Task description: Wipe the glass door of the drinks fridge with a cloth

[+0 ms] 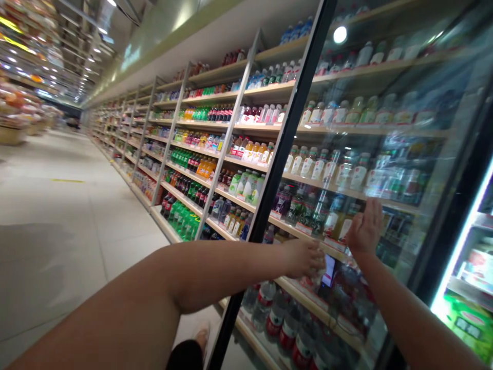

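Observation:
A large glass door with a black frame stands in front of me. My left hand reaches across to the glass with loosely bent fingers and nothing visible in it. Whether its fingertips touch the glass I cannot tell. To its right, my right hand is raised before the same pane, fingers stretched upward, holding nothing. Between the hands, a bright phone screen shows in the glass. Rows of drink bottles appear through or in the pane, mixed with reflections.
Long shelves of bottled drinks run away to the left. Beside them lies a pale tiled floor, and stacked goods stand at far left. Lit cooler shelves with green packs are at lower right. A foot shows below.

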The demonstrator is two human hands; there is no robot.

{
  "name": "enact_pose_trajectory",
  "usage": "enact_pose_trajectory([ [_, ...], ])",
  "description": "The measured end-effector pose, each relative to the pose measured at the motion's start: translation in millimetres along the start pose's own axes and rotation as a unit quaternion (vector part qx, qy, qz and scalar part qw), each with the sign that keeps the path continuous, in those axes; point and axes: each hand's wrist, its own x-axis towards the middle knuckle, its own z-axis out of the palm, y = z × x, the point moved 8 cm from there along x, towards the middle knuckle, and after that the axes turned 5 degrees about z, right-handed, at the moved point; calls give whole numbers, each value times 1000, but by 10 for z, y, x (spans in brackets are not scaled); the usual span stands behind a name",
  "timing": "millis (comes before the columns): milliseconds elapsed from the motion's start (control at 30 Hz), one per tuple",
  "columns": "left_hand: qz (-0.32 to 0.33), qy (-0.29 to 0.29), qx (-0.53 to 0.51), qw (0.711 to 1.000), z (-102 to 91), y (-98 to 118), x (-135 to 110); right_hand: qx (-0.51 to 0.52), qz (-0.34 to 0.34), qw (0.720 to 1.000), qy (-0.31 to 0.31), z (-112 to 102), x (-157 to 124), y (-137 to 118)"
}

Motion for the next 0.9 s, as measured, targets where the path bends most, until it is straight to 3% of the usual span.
enact_pose_trajectory([
  [133,-35,-37,30,998,-222,-729,259,2,3,1000,-2,-14,11,-6],
  [267,-130,-72,64,987,-591,-1623,448,2,11,1000,-7,-21,23,-12],
  [400,-276,-80,90,954,-1019,-2488,356,0,10,1000,-4,-27,25,-30],
  [500,-387,-42,105,915,-1277,-2954,136,2,16,1000,-12,-12,26,-13],
  [567,-437,-16,100,894,-1341,-3100,-6,3,17,1000,-17,-2,20,3],
  [633,-468,6,91,879,-1335,-3105,-114,4,12,1000,-21,6,-1,11],
  [900,-517,87,93,847,-1182,-2519,-378,-15,-22,997,-72,-2,-117,58],
])
